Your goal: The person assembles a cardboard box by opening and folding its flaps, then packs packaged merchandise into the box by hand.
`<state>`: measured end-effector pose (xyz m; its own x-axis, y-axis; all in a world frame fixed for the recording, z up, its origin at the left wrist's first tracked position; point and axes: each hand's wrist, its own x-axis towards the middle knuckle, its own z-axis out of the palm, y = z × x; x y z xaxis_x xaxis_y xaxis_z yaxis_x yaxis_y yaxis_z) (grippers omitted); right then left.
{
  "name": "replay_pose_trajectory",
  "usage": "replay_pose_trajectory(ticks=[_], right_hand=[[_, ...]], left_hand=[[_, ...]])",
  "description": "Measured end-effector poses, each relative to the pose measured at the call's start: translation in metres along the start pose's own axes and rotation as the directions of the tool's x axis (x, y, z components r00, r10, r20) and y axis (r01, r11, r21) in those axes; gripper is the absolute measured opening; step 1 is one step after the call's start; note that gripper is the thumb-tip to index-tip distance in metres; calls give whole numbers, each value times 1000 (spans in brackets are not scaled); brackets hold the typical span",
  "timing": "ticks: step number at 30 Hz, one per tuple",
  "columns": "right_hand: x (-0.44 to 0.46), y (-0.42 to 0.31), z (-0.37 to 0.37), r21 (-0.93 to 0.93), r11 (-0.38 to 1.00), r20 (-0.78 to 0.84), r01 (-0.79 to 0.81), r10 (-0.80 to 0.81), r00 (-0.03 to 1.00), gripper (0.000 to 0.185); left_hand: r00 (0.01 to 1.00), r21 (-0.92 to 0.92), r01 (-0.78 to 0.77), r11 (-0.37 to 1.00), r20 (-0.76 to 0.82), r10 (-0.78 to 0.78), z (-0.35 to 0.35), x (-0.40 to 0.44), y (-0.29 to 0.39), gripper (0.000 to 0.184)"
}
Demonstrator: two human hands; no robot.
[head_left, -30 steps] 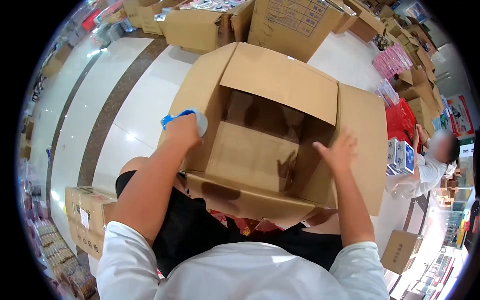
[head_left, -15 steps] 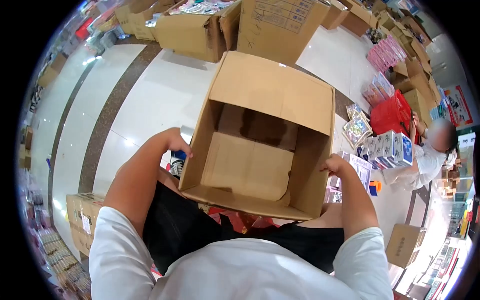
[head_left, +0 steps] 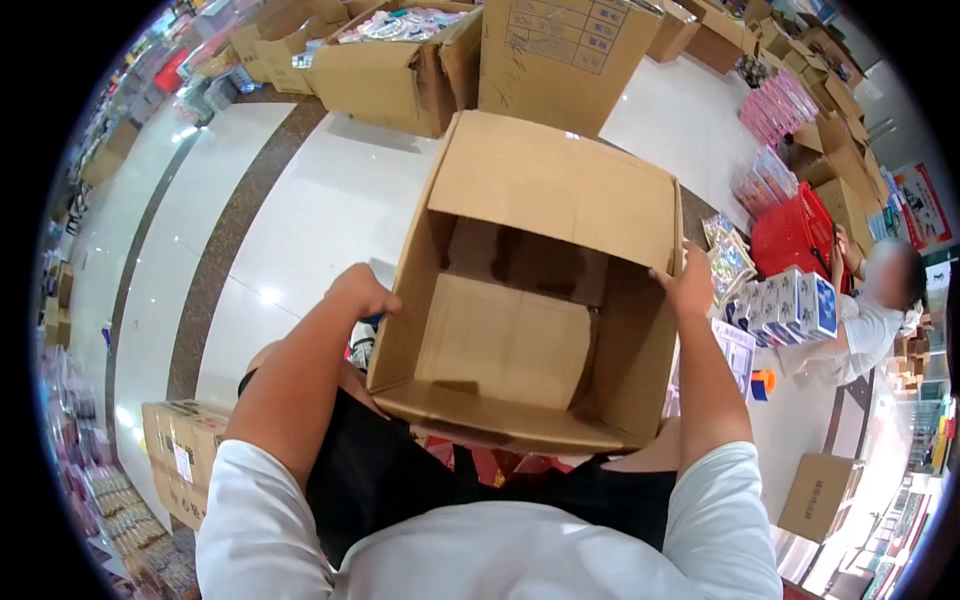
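A big cardboard box (head_left: 505,340) sits at my lap, its far flap (head_left: 560,190) slanting over the opening and the other flaps folded down. Its inside holds nothing that I can see. My left hand (head_left: 365,292) is at the left wall, thumb on the rim and fingers curled outside, with a bit of blue tape showing beneath. At the right wall, my right hand (head_left: 688,283) grips the upper edge, the thumb inside and the fingers outside.
Cartons (head_left: 375,80) stand beyond the box. At the right are a red basket (head_left: 790,232), blue-and-white packs (head_left: 785,305), an orange roll (head_left: 763,384) and a seated person (head_left: 865,325). A closed carton (head_left: 185,455) lies at the left.
The side flaps have gone down outside the box. My right hand, earlier spread in the air, now grips the right wall and has slid farther up it. My left hand has come to the left rim.
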<state>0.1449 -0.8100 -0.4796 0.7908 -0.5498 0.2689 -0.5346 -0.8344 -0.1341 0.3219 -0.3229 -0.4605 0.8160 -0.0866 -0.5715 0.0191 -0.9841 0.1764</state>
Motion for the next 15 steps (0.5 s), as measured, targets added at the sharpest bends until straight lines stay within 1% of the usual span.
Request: replay_pose_trajectory(ticks=[1,2,3,4,5,6,7,9,11,13,14,15], right_hand=[[11,5,0,65,997,-52,46,-42,998,70],[20,12,-2,148,987,5,55,-56,998,64],[22,14,-6,169,986,-19,8,-4,1000,53],[33,20,-2,228,963,-50,-141,156,986,49],[48,28,0,288,916,-71,-278,310,948,48],[70,38,6,386,888,-199,-251,346,917,48],[93,42,14,477,852,-313,-216,394,864,50],[137,27,19,641,754,-206,-142,348,915,49],[172,-18,16,732,677,-296,80,210,932,46],[208,-56,22,744,624,-391,239,117,913,49],[223,-66,24,756,611,-380,235,117,918,49],[237,-76,26,460,834,-442,305,-83,893,56]], left_hand=[[999,6,14,1000,32,-14,-2,1,0,62],[999,-6,15,1000,44,-15,-1,2,-1,60],[999,-8,24,1000,43,-24,0,2,-3,60],[999,-6,18,1000,40,-18,0,0,-3,59],[999,-9,13,1000,39,-12,1,0,0,58],[996,21,57,998,69,-59,-2,-1,5,60],[995,18,65,998,78,-66,-2,-2,4,60],[1000,5,-1,1000,25,0,-1,-6,3,68],[999,28,33,999,23,-33,-8,-13,10,71],[996,46,83,995,15,-84,-6,-12,7,74],[998,0,68,998,18,-68,-2,-8,0,75],[998,-45,53,998,18,-52,-1,-5,-5,76]])
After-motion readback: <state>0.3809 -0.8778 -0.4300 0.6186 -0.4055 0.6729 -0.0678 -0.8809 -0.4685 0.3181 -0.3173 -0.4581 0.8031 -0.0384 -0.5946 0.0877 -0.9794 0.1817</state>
